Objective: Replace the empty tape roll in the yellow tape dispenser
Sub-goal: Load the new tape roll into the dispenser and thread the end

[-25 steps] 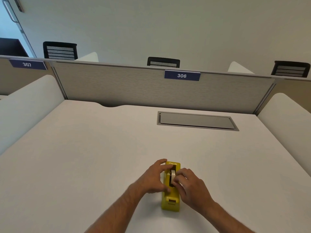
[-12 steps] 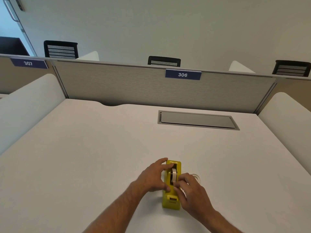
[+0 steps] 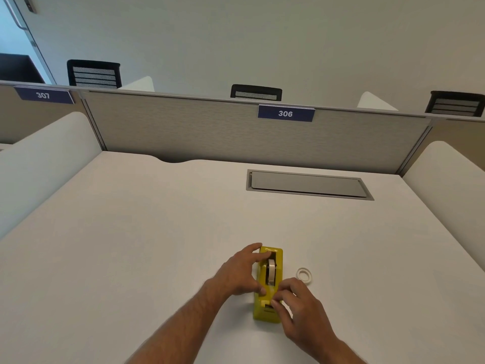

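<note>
The yellow tape dispenser (image 3: 278, 264) stands on the white desk (image 3: 157, 245), near its front, with a tape roll (image 3: 271, 271) seated upright in its slot. My left hand (image 3: 240, 273) grips the dispenser's left side, index finger on its far top and thumb on the near part. My right hand (image 3: 301, 308) rests at the cutter end, fingertips pinched together above the blade; whether they hold the tape's end is too small to tell. A small white ring, the empty tape core (image 3: 304, 274), lies flat on the desk just right of the dispenser.
A grey cable hatch (image 3: 307, 183) is set flush in the desk farther back. A grey partition (image 3: 210, 132) with the label 306 closes the far side; white side panels (image 3: 39, 158) flank the desk. Black chair backs show beyond.
My right hand has slid from the roll toward me, down to the cutter end. The white core beside the dispenser has come into view. My left hand keeps its hold.
</note>
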A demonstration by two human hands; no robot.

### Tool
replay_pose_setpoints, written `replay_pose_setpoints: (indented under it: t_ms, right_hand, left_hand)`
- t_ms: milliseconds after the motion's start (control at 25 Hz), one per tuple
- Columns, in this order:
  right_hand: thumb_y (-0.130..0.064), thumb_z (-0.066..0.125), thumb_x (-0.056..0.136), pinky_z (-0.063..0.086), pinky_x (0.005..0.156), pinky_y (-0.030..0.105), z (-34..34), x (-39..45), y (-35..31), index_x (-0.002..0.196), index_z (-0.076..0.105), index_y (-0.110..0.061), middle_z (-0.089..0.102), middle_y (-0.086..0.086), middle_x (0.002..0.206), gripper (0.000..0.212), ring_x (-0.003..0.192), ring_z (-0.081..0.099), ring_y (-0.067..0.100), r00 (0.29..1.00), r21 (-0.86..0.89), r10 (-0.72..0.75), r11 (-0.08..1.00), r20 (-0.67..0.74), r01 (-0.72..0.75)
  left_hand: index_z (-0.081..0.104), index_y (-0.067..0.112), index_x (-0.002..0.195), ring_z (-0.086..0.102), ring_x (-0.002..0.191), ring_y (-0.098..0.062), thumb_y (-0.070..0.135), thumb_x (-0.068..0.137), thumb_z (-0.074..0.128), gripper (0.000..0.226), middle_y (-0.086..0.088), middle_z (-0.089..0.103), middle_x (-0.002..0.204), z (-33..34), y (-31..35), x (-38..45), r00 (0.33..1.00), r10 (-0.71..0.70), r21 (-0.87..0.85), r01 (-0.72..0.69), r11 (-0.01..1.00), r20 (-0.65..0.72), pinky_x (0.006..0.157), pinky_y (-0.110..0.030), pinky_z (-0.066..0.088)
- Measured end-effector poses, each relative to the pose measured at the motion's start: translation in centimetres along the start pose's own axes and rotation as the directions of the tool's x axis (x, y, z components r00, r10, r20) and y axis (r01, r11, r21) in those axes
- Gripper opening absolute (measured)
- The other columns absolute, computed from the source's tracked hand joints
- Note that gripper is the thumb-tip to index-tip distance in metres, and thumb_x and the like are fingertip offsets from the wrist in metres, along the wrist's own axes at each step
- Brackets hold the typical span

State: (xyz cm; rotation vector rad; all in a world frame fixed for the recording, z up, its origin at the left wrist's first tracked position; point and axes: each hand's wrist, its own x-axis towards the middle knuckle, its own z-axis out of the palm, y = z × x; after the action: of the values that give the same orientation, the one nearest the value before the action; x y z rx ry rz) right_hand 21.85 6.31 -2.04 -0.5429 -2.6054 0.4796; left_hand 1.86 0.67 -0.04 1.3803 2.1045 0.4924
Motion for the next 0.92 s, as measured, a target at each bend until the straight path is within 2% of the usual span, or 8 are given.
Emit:
replay_pose_setpoints:
  t_ms: [320, 520, 640, 760, 840, 920]
  right_hand:
    - [-0.023, 0.083, 0.074, 0.041, 0.066, 0.003, 0.15, -0.28, 0.04, 0.083, 0.070, -0.020, 0.063, -0.004, 0.092, 0.016, 0.078, 0.055, 0.002, 0.999, -0.024, -0.037, 0.999, 0.000, 0.037]
    - [-0.028, 0.073, 0.083, 0.046, 0.063, 0.008, -0.37, -0.23, -0.28, 0.082, 0.072, -0.019, 0.066, -0.003, 0.091, 0.010, 0.080, 0.053, 0.003, 0.985, -0.088, -0.165, 0.983, -0.043, 0.161]
    - [-0.025, 0.084, 0.073, 0.051, 0.064, 0.012, -0.43, -0.14, -0.24, 0.082, 0.073, -0.018, 0.069, -0.001, 0.090, 0.016, 0.078, 0.057, 0.006, 0.984, -0.106, -0.175, 0.979, -0.015, 0.173]
    - [-0.031, 0.072, 0.085, 0.052, 0.066, 0.013, -0.35, -0.10, 0.06, 0.086, 0.072, -0.018, 0.069, -0.001, 0.092, 0.012, 0.078, 0.060, 0.007, 0.980, -0.121, -0.200, 0.973, -0.012, 0.197]
    - [-0.034, 0.057, 0.092, 0.051, 0.068, 0.014, -0.47, 0.03, 0.16, 0.089, 0.071, -0.018, 0.069, -0.001, 0.094, 0.021, 0.079, 0.060, 0.009, 0.975, -0.114, -0.222, 0.969, -0.013, 0.219]
    - [-0.028, 0.057, 0.092, 0.052, 0.067, 0.020, -0.52, 0.21, 0.36, 0.090, 0.070, -0.016, 0.069, 0.000, 0.094, 0.018, 0.081, 0.059, 0.013, 0.962, -0.104, -0.273, 0.957, -0.006, 0.271]
  left_hand:
    - [0.031, 0.040, 0.149, 0.034, 0.143, -0.020, 0.040, 0.066, 0.088, 0.100, 0.012, 0.016, 0.163, 0.12, 0.03, 0.08, 1.000, -0.006, 0.017, 0.006, 1.000, -0.004, 0.114, -0.042, 0.040]
    - [0.033, 0.040, 0.148, 0.036, 0.142, -0.020, 0.041, 0.064, 0.088, 0.101, 0.013, 0.017, 0.163, 0.23, -0.01, 0.20, 1.000, -0.012, 0.019, 0.012, 1.000, -0.010, 0.113, -0.042, 0.041]
    - [0.033, 0.039, 0.148, 0.036, 0.142, -0.019, 0.041, 0.064, 0.089, 0.101, 0.013, 0.018, 0.163, 0.17, -0.02, 0.21, 1.000, -0.009, 0.020, 0.009, 1.000, -0.012, 0.113, -0.042, 0.041]
    - [0.033, 0.039, 0.148, 0.036, 0.142, -0.019, 0.041, 0.064, 0.088, 0.101, 0.013, 0.018, 0.163, 0.18, -0.04, 0.20, 1.000, -0.008, 0.016, 0.008, 1.000, -0.011, 0.114, -0.042, 0.041]
    - [0.033, 0.039, 0.148, 0.036, 0.142, -0.019, 0.040, 0.064, 0.089, 0.101, 0.014, 0.017, 0.162, 0.20, -0.13, 0.17, 1.000, -0.006, 0.012, 0.006, 1.000, -0.011, 0.114, -0.042, 0.041]
    - [0.033, 0.040, 0.148, 0.037, 0.141, -0.018, 0.040, 0.064, 0.089, 0.101, 0.015, 0.017, 0.162, 0.19, -0.22, 0.15, 1.000, -0.003, 0.000, 0.003, 1.000, -0.009, 0.113, -0.043, 0.041]
